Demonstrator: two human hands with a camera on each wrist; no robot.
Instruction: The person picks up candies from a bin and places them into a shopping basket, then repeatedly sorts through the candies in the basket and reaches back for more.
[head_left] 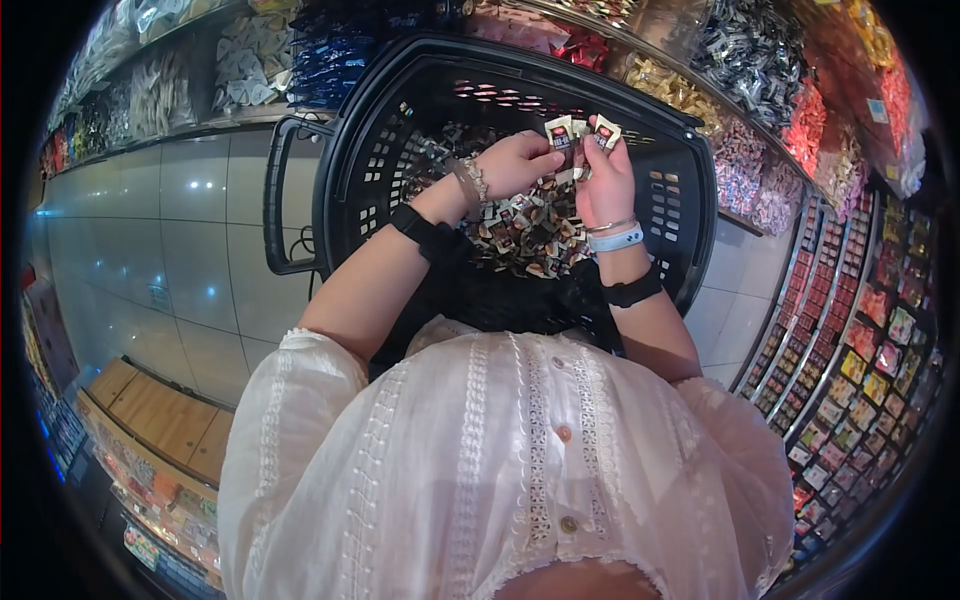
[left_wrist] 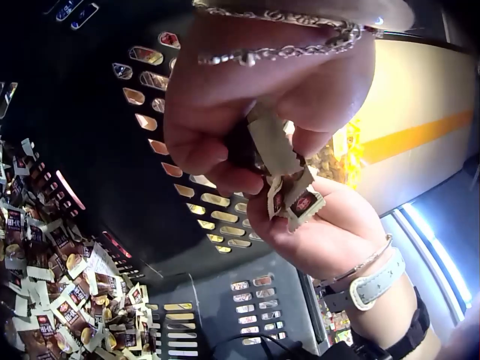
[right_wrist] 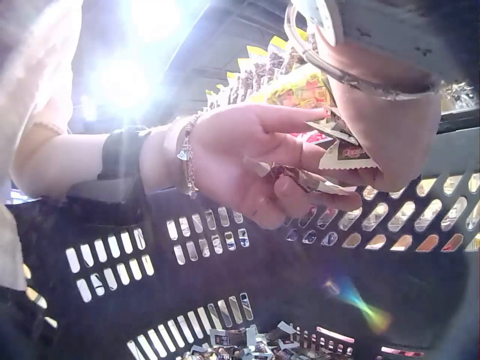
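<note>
Both hands meet above a black basket (head_left: pixel 350 150) whose bottom is covered with small wrapped packets (head_left: pixel 515 235). The left hand (head_left: pixel 515 165) pinches small brown-and-cream packets (head_left: pixel 558 130) between thumb and fingers; in the left wrist view a pale wrapper (left_wrist: pixel 274 142) sticks out of its grip. Close beside it, the right hand (head_left: pixel 608 185) holds similar packets (head_left: pixel 606 132) between its thumb and fingers. In the right wrist view, the left hand (right_wrist: pixel 247 161) has its fingers curled round a wrapper (right_wrist: pixel 300 178), nearly touching the right hand (right_wrist: pixel 390 135).
Shelves of bagged goods (head_left: pixel 750 55) run behind and right of the basket. A rack of small packages (head_left: pixel 850 390) stands at the right. Tiled floor (head_left: pixel 190 260) lies at the left, with a wooden-topped display (head_left: pixel 160 410) at lower left.
</note>
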